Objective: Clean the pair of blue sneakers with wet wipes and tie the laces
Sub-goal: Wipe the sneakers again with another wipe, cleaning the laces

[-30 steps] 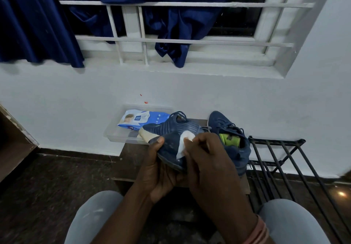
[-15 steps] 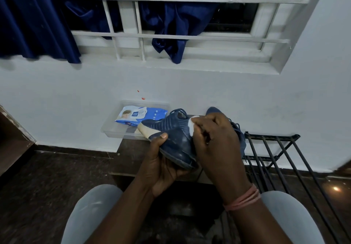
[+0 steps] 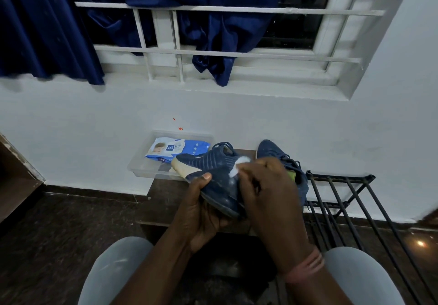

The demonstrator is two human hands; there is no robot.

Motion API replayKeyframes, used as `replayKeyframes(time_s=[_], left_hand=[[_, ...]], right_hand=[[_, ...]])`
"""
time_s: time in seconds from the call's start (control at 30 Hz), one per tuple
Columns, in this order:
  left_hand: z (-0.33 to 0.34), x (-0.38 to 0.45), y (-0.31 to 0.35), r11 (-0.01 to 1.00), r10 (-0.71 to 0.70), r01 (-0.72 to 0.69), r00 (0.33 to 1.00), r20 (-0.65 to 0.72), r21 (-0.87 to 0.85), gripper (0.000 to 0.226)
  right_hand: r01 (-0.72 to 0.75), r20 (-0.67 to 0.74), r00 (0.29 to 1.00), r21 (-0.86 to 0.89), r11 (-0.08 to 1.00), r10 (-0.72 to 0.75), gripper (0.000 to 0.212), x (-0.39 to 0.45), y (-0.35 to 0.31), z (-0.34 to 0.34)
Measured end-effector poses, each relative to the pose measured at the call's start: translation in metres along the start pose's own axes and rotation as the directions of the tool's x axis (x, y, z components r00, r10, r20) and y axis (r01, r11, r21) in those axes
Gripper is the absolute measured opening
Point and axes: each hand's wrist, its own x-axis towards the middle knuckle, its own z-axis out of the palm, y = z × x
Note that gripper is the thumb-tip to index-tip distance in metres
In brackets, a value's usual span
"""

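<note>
My left hand point(image 3: 201, 212) grips a blue sneaker point(image 3: 213, 172) from underneath, thumb on its side, with the shoe tilted on its side above a dark wooden stool point(image 3: 166, 200). My right hand point(image 3: 265, 193) pinches a white wet wipe point(image 3: 238, 168) and presses it against the sneaker's upper. The second blue sneaker point(image 3: 272, 150) stands on the stool behind my right hand, mostly hidden by it. A blue pack of wet wipes point(image 3: 175, 149) lies in a clear plastic tray point(image 3: 142, 168) to the left.
A black metal rack point(image 3: 343, 200) stands to the right of the stool. A white wall and barred window with blue curtains point(image 3: 47, 32) are ahead. My knees in grey trousers point(image 3: 118, 269) frame the bottom. Dark floor lies left.
My right hand has slid the wipe along the sneaker's upper, away from me and then a little back. The left hand keeps its grip on the shoe.
</note>
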Motion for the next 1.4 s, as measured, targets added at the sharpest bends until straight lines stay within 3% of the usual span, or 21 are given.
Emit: replayKeyframes(time_s=[0.07,0.17,0.27,0.4,0.47,0.6,0.73,0.93,1.13,1.27,1.4], left_hand=[[0.004,-0.002,0.0,1.0,-0.001,0.001,1.0,0.029,-0.004,0.034],[0.008,-0.002,0.001,0.997,-0.021,0.02,1.0,0.015,0.077,0.033],[0.003,-0.001,0.004,0.998,0.015,-0.013,1.0,-0.021,0.066,0.059],[0.002,-0.002,0.009,0.998,0.066,-0.065,0.998,-0.014,0.016,0.03],[0.007,-0.002,0.006,0.997,0.058,-0.058,0.998,0.001,0.05,0.036],[0.004,-0.001,0.008,0.997,0.079,-0.078,0.996,-0.028,0.027,0.026],[0.002,-0.001,0.014,0.993,0.116,-0.114,0.993,-0.029,0.036,0.041],[0.012,-0.005,0.003,0.996,0.079,-0.078,0.997,-0.026,0.031,0.033],[0.003,-0.004,0.015,0.984,0.175,-0.175,0.985,0.003,-0.027,0.037],[0.007,-0.004,0.003,0.991,0.131,-0.13,0.987,0.092,-0.021,0.069],[0.01,-0.007,0.002,0.994,0.109,-0.106,0.991,0.081,-0.04,0.068]], right_hand=[[0.023,-0.028,0.999,0.012,1.0,-0.023,0.013,0.015,0.0,-0.006],[0.062,0.068,0.996,-0.034,0.997,-0.06,0.018,0.01,-0.013,-0.004],[0.012,0.037,0.999,-0.029,1.0,-0.011,0.017,-0.006,0.0,-0.005],[0.006,-0.016,1.0,0.035,0.999,-0.006,0.008,-0.009,0.006,-0.004],[0.026,-0.028,0.999,0.047,0.999,-0.025,0.008,-0.001,-0.004,0.003],[0.065,0.004,0.998,0.034,0.997,-0.065,0.011,0.004,-0.003,0.009],[0.03,-0.022,0.999,0.054,0.998,-0.028,0.006,-0.006,0.006,0.008],[0.096,-0.027,0.995,0.002,0.995,-0.095,0.008,0.012,-0.018,0.01],[0.007,-0.038,0.999,0.046,0.999,-0.005,0.008,-0.005,0.002,0.002],[0.147,-0.108,0.985,0.086,0.985,-0.138,0.009,-0.005,-0.01,0.004],[0.025,-0.102,0.995,0.186,0.982,-0.006,0.012,-0.005,0.0,-0.004]])
